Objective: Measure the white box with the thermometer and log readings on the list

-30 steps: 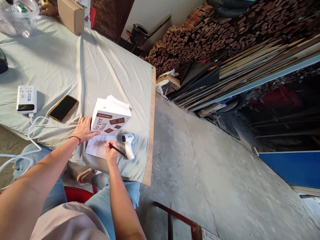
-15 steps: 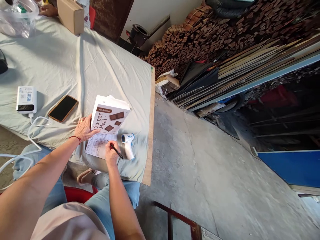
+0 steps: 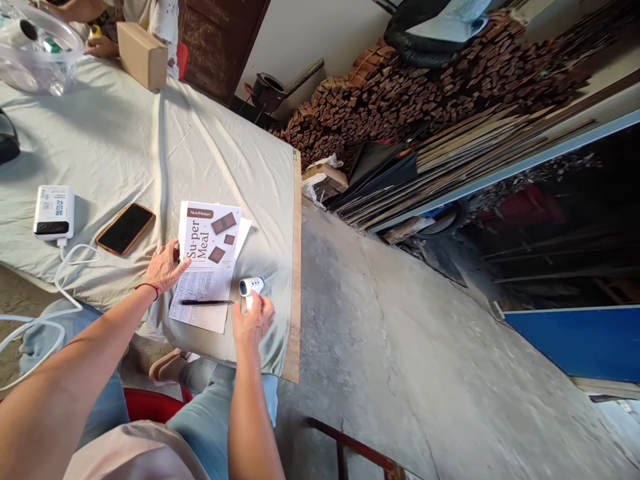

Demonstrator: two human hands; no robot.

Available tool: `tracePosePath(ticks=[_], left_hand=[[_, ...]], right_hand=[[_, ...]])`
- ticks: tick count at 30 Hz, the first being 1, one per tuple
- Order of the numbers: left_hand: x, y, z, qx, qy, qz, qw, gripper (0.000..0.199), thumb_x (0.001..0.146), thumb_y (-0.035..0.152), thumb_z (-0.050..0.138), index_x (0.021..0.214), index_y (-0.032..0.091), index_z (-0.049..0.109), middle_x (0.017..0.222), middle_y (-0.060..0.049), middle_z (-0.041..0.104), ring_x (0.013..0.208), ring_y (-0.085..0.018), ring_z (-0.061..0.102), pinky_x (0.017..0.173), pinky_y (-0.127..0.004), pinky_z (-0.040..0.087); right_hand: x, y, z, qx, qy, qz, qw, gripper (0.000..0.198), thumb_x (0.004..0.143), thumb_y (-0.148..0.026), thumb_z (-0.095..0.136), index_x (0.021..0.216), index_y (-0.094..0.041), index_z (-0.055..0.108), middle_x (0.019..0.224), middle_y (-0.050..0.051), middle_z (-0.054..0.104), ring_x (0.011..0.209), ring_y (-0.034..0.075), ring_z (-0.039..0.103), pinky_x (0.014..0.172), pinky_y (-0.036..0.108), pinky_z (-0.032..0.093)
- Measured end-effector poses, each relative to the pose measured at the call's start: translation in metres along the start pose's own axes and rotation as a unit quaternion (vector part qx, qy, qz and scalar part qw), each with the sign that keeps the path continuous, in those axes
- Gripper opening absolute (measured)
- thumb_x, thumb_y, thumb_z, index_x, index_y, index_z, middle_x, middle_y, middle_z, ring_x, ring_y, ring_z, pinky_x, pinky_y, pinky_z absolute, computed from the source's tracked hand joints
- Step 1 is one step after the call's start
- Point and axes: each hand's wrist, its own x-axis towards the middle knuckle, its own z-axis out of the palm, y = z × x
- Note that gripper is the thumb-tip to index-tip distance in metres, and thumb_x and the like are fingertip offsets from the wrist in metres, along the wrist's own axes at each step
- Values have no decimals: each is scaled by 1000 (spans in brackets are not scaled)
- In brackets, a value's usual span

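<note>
My left hand (image 3: 164,265) is at the left edge of a printed booklet (image 3: 207,233), its thumb on the cover and its other fingers at the edge. The cover reads "NutriMotion Su-per Meal" and shows brown bars. Below it, a sheet of handwriting (image 3: 197,320) lies on the cloth, with a black pen (image 3: 203,303) resting across it. To the right, my right hand (image 3: 253,320) is closed around the handle of a white and blue infrared thermometer (image 3: 251,286). The hand hides most of the handle.
A phone (image 3: 126,229) and a white power bank (image 3: 54,212) with a cable lie left on the cloth-covered table (image 3: 115,147). A cardboard box (image 3: 143,57) and a clear plastic tub (image 3: 65,57) stand at the back, near another person's hand (image 3: 103,47). The table's wooden edge (image 3: 296,267) runs along the right.
My right hand has let go of the pen, which now lies on the sheet, and has moved right onto the thermometer. The booklet's cover now lies flatter under my left hand.
</note>
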Motion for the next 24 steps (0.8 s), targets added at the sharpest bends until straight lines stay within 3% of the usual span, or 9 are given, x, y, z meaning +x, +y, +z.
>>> tracePosePath(ticks=[3,6,9,13,18,24], left_hand=[[0,0,-1,2,2,0,1000,62,91,56,37,140,17,42,102,-9,69,107,-31,56,91,-46,43],[0,-2,-1,5,0,4,1000,59,94,54,31,139,19,44,104,-8,69,108,-30,55,93,-45,42],[1,-5,0,11,-7,15,1000,58,96,50,27,140,18,45,111,-9,68,113,-30,53,97,-46,40],[2,-6,0,29,-5,17,999,57,96,48,26,140,17,45,119,-11,67,114,-30,53,97,-46,41],[1,-3,-2,36,-5,12,999,56,97,49,26,139,18,46,117,-10,67,114,-31,53,96,-45,41],[0,-3,-1,33,-10,13,999,55,97,50,26,139,20,45,119,-10,66,116,-30,53,96,-44,41]], right_hand=[[18,24,-7,-28,-56,81,995,44,79,-47,62,108,-15,66,109,21,62,100,33,57,78,39,42],[31,29,-10,63,-122,104,985,43,77,-55,60,94,-16,67,84,13,65,81,27,60,67,34,42],[38,0,-13,261,-126,95,952,47,78,-61,57,90,-16,65,69,4,62,64,18,55,59,29,41],[49,-67,-14,498,-134,111,850,46,83,-63,54,75,-18,59,60,-2,52,54,11,46,50,25,37],[66,-117,-7,591,-177,153,772,47,78,-64,61,67,-20,52,53,-5,44,48,8,39,43,24,29],[71,-123,-2,613,-159,192,750,47,69,-62,71,64,-19,52,50,-7,41,46,7,37,41,23,27]])
